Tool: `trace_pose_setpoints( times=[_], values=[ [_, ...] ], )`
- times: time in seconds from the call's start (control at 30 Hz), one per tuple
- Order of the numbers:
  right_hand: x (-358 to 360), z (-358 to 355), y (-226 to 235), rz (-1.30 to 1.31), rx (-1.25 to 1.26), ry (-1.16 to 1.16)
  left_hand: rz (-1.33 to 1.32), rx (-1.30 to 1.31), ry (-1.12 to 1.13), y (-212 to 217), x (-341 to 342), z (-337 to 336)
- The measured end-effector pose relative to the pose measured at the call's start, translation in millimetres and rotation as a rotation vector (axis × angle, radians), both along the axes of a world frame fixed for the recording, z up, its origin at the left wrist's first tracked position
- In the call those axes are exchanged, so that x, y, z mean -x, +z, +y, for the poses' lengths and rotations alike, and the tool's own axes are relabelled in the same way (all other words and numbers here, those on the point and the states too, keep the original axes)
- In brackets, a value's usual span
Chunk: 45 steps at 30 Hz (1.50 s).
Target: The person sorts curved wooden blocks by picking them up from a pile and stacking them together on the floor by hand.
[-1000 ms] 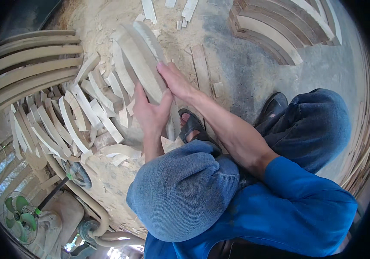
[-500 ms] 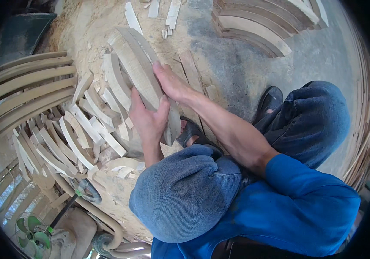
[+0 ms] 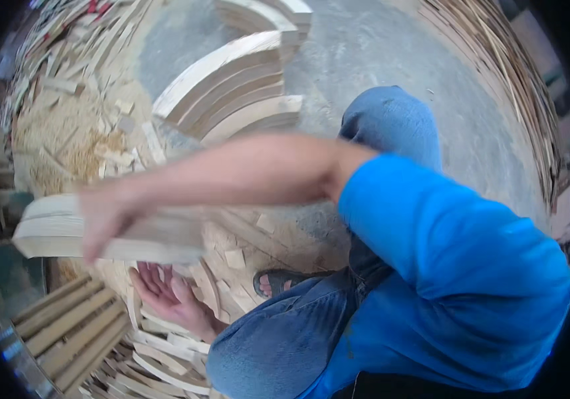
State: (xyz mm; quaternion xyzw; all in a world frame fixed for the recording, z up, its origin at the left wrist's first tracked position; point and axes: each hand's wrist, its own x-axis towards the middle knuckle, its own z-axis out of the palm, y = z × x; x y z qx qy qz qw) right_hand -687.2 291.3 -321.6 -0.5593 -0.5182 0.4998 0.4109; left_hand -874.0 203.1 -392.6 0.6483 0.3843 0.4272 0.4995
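My right hand (image 3: pixel 107 216), blurred by motion, is closed over the top of a stack of curved wooden pieces (image 3: pixel 49 226). The stack lies sideways at the left, its pieces pressed together in layers. Just below its near edge, my left hand (image 3: pixel 172 299) is palm up with the fingers apart. Whether its fingertips touch the wood I cannot tell. Loose curved wooden pieces (image 3: pixel 172 379) lie heaped below and beside my left hand.
Larger stacks of curved wood (image 3: pixel 231 73) stand on the concrete floor ahead. A slatted wooden piece (image 3: pixel 72 326) is at the lower left. Offcuts and sawdust (image 3: pixel 65 139) cover the far-left floor. Long thin strips (image 3: pixel 497 73) line the right side. My sandalled foot (image 3: pixel 275 282) is near the heap.
The view has turned left. My right hand has carried the curved wooden pieces left, turning them sideways. My left hand has let go of them and opened.
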Motion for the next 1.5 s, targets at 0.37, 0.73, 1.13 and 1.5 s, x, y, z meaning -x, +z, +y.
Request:
trace_pose_setpoints(
  times=[0.37,0.73,1.13,1.5],
  values=[
    [-251.4,-187.9,165.3,0.026,-0.216,-0.271,0.139,0.384,-0.451,-21.8,-5.0,0.1],
    [-353.0,-397.5,-185.6,0.481,0.335,-1.094,0.338,0.555,-0.466,-11.2,8.3,-13.7],
    [-426.5,-407.6,-245.1,-0.523,0.572,-0.808,0.378,0.591,-0.403,-13.2,-0.1,-32.9],
    [-460.7,-499.7,-300.7,-1.616,0.367,-0.752,0.373,0.35,-0.211,-23.6,45.8,-1.2]
  ],
)
